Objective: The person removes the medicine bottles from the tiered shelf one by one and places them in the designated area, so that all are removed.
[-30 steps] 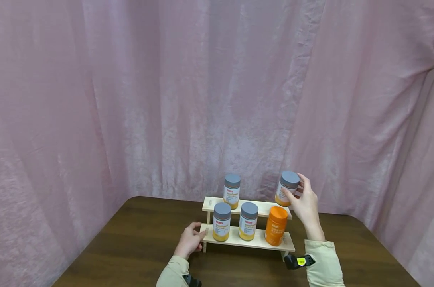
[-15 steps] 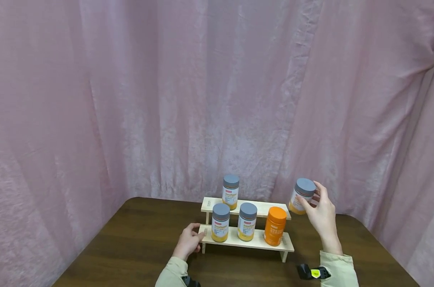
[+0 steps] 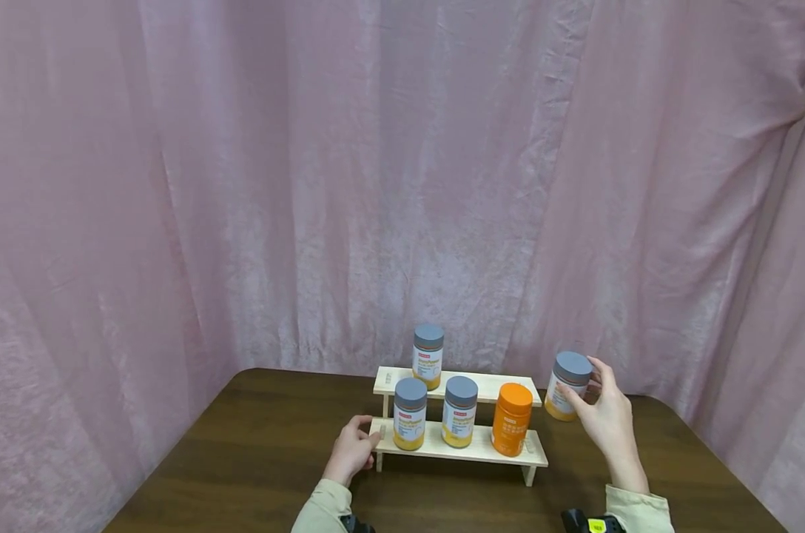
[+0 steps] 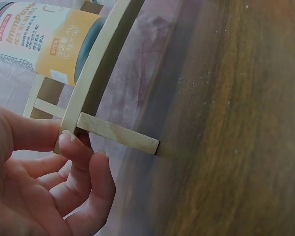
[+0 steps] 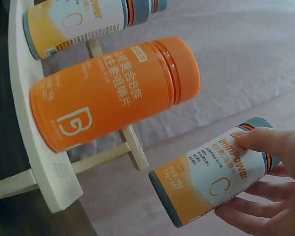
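Note:
My right hand [image 3: 609,418] grips a grey-lidded vitamin bottle [image 3: 559,400] off the right end of a two-tier wooden display shelf [image 3: 484,438]. In the right wrist view the thumb presses this bottle's label [image 5: 206,169] near the lid, fingers on the other side. At the shelf's left end, my left hand [image 3: 351,451] pinches the lower board [image 4: 96,64] between thumb and fingers. Two matching bottles [image 3: 410,418] [image 3: 459,414] and an orange bottle [image 3: 511,420] stand upright on the lower tier. One more grey-lidded bottle [image 3: 428,359] stands toward the left of the upper tier.
Beneath the shelf is a dark brown wooden table [image 3: 256,444]. A pink velvet curtain [image 3: 402,185] hangs behind and around it. Each wrist wears a black camera strap, the right one [image 3: 592,524] with a yellow patch.
My right hand has carried the grey-lidded bottle from above the upper tier's right end, out to the right and down. The left hand has stayed on the shelf.

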A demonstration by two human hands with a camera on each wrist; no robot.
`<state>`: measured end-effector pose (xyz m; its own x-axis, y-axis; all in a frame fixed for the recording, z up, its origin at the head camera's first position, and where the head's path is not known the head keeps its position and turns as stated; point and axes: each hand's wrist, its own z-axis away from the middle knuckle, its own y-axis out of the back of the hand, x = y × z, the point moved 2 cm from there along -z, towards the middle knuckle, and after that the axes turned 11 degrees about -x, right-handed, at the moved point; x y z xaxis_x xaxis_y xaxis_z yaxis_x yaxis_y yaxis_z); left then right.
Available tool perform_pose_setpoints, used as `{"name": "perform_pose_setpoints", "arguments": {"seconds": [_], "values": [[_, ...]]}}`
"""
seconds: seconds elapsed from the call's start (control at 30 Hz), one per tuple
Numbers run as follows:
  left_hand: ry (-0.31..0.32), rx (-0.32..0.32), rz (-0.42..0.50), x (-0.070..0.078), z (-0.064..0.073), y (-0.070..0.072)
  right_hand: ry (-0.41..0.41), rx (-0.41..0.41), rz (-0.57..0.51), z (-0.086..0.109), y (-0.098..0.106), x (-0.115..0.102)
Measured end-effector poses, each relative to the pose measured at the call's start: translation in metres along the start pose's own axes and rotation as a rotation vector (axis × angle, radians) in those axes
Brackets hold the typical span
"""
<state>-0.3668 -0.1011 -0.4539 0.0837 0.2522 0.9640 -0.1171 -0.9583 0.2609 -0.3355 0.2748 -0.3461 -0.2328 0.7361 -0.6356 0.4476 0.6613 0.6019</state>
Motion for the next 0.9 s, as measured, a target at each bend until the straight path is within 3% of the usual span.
{"name": "perform_pose_setpoints", "arguments": {"seconds": [0.33,0.5,0.9], "values": [[-0.015,-0.019,0.003,-0.003,-0.001,-0.004,-0.025,-0.033,0.029,0.005,0.006,0.019],[-0.014,-0.022,-0.006,-0.004,-0.002,-0.001,-0.012,-0.138,0.057,0.006,0.005,0.029],[0.002,-0.026,-0.016,-0.002,-0.002,0.000,-0.097,-0.320,0.063,0.001,0.002,0.045]]}}
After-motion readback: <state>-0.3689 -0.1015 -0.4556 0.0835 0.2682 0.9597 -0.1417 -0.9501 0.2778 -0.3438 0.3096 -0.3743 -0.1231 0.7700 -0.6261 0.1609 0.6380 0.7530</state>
